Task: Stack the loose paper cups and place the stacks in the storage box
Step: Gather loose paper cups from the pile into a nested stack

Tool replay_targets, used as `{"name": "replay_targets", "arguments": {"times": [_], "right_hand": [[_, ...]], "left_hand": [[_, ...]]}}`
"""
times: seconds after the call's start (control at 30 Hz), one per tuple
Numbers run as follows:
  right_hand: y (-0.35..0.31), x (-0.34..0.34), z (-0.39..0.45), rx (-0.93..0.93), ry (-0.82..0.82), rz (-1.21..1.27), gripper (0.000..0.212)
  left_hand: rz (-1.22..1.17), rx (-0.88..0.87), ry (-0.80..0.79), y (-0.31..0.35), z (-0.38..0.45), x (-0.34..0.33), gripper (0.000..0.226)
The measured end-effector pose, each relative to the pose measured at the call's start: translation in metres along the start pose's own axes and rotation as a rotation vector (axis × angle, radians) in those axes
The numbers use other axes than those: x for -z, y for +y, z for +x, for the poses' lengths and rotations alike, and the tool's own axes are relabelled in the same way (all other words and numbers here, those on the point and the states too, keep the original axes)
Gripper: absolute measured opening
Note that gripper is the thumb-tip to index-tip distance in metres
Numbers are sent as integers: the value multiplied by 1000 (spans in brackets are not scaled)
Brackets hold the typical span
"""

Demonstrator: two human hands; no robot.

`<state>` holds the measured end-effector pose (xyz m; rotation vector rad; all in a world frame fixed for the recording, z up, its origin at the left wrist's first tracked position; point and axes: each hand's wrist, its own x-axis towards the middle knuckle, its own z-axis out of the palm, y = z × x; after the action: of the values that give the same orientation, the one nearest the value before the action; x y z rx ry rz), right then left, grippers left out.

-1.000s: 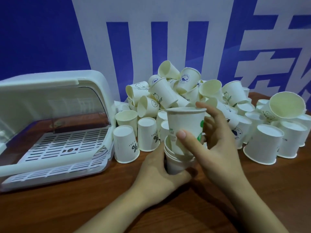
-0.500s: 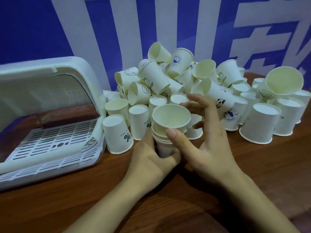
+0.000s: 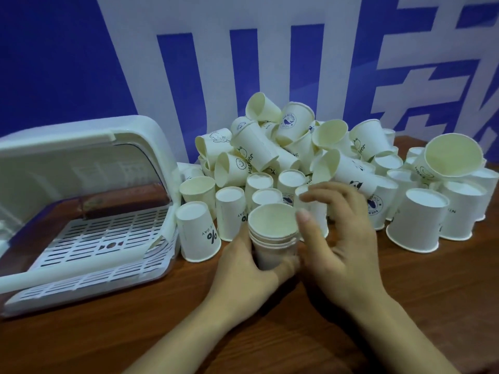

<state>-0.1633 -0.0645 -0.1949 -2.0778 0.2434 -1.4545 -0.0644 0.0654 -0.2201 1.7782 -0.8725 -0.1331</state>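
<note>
A short stack of nested white paper cups (image 3: 272, 238) stands mouth up on the wooden table, front centre. My left hand (image 3: 248, 268) grips the stack low on its left side. My right hand (image 3: 340, 238) hovers just right of the stack with its fingers spread and relaxed, the thumb tip at the top rim, holding nothing. A big heap of loose paper cups (image 3: 286, 149) lies behind, with several upside-down cups (image 3: 415, 220) standing around it. The white storage box (image 3: 81, 276) sits at the left, its lid raised, showing a bare slatted tray.
A blue and white wall banner (image 3: 243, 63) closes off the back. Upside-down cups (image 3: 198, 230) stand tight between the stack and the box's right side. Bare brown tabletop (image 3: 135, 333) stretches along the near edge in front of the box and my arms.
The cup my right hand held above the stack has gone down into it. The right hand has let go and opened beside the rim. The left hand keeps its grip.
</note>
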Motion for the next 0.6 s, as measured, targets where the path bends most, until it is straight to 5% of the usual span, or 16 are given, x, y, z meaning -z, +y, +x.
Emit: {"name": "replay_targets", "arguments": {"times": [0.1,0.23,0.33,0.5,0.6], "right_hand": [[15,5,15,-56,108,-224,49],[27,7,29,-361,-57,-504,97],[30,4,26,-410,-129,-519,105],[31,0,34,-382,-30,-576,116],[36,0,30,-307,72,-564,96]], "left_hand": [[9,-17,0,2,-1,0,57],[-17,-6,-22,4,-2,2,54],[-17,-15,-23,5,-2,2,55],[-7,-17,-24,4,-2,0,57],[-10,-22,-22,6,-2,0,57]]}}
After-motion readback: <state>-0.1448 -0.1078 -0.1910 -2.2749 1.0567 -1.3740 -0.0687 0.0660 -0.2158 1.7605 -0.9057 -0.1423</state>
